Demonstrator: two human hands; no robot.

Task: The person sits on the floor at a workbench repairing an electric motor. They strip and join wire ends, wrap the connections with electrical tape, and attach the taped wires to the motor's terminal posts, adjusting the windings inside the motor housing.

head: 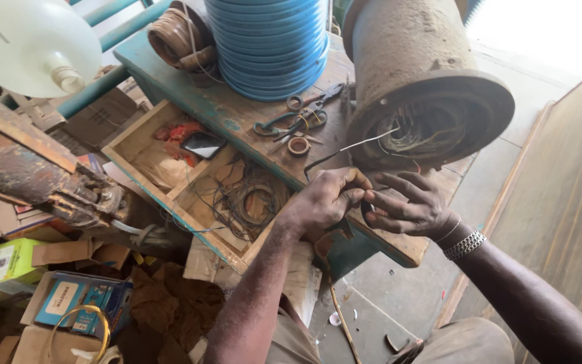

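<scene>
Left hand (325, 199) pinches the wire (362, 145) running from the motor (426, 94) at 1 o'clock, right hand (409, 205) half-open steadying it above the desk (237, 118).

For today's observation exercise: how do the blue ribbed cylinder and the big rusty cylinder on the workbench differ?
The blue ribbed cylinder stands upright; the rusty cylinder lies tilted, its open end facing the camera. The blue one looks clean and evenly ridged; the rusty one is rough, brown and crusted. Tangled wires show inside the rusty one; the blue one's inside is hidden. Both rest on the teal wooden bench.
</scene>
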